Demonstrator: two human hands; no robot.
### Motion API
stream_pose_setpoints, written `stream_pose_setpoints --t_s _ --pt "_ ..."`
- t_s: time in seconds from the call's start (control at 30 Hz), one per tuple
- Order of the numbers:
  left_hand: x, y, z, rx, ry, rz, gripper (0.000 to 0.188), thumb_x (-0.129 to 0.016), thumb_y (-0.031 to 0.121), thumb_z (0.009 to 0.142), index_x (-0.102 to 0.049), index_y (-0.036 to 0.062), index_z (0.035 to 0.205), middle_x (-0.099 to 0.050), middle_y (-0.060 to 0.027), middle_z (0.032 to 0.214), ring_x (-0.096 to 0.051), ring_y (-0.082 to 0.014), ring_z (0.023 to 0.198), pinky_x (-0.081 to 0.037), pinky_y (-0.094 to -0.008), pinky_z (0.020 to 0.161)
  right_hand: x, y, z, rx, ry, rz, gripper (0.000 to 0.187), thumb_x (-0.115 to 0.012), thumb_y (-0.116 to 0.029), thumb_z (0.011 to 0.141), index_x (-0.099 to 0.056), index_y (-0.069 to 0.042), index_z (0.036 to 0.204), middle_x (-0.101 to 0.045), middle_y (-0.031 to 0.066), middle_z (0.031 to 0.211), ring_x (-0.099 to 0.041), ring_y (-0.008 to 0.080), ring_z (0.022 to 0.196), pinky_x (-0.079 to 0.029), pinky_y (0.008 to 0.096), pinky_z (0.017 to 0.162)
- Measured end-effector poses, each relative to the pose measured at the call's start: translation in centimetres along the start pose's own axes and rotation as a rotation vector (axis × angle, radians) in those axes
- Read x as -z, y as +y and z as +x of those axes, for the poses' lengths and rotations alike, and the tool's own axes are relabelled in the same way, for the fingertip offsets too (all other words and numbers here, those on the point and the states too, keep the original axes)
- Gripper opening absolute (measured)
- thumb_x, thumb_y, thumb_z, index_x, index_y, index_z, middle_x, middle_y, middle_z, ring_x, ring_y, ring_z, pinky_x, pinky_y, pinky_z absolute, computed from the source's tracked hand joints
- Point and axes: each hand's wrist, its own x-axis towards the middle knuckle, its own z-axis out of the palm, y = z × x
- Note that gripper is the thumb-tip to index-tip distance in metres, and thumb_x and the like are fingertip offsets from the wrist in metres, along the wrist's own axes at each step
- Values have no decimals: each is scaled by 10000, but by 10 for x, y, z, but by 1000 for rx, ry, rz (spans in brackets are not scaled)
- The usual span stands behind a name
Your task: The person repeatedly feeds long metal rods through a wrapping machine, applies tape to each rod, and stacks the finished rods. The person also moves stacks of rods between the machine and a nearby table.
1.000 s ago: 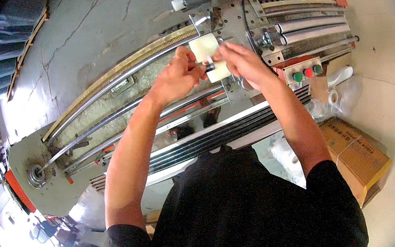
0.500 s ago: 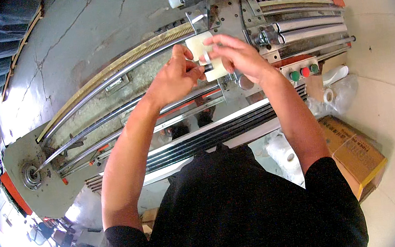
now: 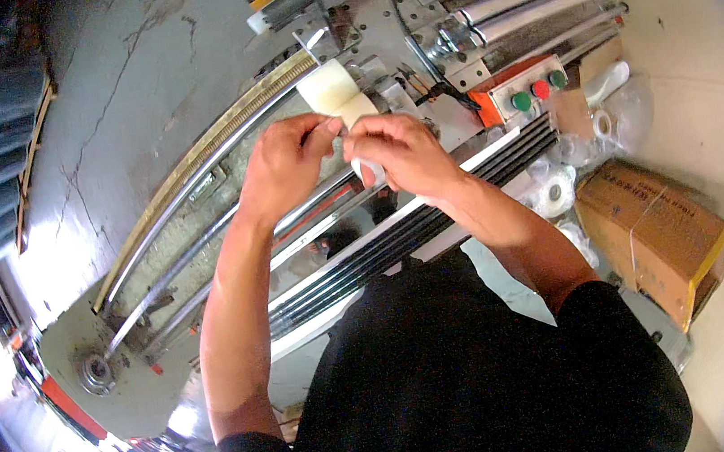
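Observation:
My left hand and my right hand meet fingertip to fingertip over the near side of a long metal machine. Both are closed in a pinch. Under the right fingers shows a small, curved white piece, perhaps a strip or ring; its exact kind is unclear. What the left thumb and forefinger pinch is hidden. Just beyond the fingers, two cream-coloured blocks or rollers, a far one and a nearer one, sit on the machine's carriage, apart from the left hand.
Long steel rods and a toothed rack run leftward. To the right stand a control box with green and red buttons, white rolls in clear plastic, and a brown cardboard box. Black rails lie before my body.
My hands have left the cream blocks and drawn nearer to me, coming together. The right fingers, loosely spread before, are now closed with the white piece. The view has shifted.

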Motion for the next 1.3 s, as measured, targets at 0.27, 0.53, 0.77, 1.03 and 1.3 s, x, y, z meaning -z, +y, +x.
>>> stream_pose_setpoints --t_s 0.27,0.53,0.77,1.03,1.3 --pt "-1 -20 10 -59 189 153 329 -636 359 985 -727 56 1079 -687 -185 812 -673 -337 757 -516 -408 733 35 22 -93 -55 -652 -125 299 -639 -224 1002 -691 -64 1249 -734 49 940 -679 111 774 -559 299 742" --pt "-4 -16 10 -56 196 191 309 -659 294 972 -705 7 1077 -695 -176 826 -671 -306 751 -514 -402 743 132 140 -23 308 581 -1065 287 -692 -241 906 -701 -106 1159 -737 122 968 -688 313 917 -508 451 882" --pt "-6 -17 5 -38 115 180 276 -679 254 951 -695 3 1064 -693 -190 869 -679 -316 805 -514 -407 765 121 146 -8 334 508 -1414 293 -670 -141 838 -687 -66 1121 -640 155 1218 -572 349 1130 -448 489 986" --pt "-14 -20 -5 -127 124 153 289 -677 257 934 -683 9 1081 -709 -203 993 -684 -372 919 -526 -438 828 49 75 -60 106 -207 -947 418 -634 -139 880 -626 -52 1289 -620 151 1300 -587 323 1217 -441 443 1066" --pt "-22 -12 -22 -138 110 162 318 -665 267 951 -684 9 1135 -714 -200 1087 -691 -377 976 -527 -432 873 -98 139 75 215 -287 287 573 -625 -121 971 -385 -30 1483 -476 106 1477 -506 184 1296 -426 358 1083"
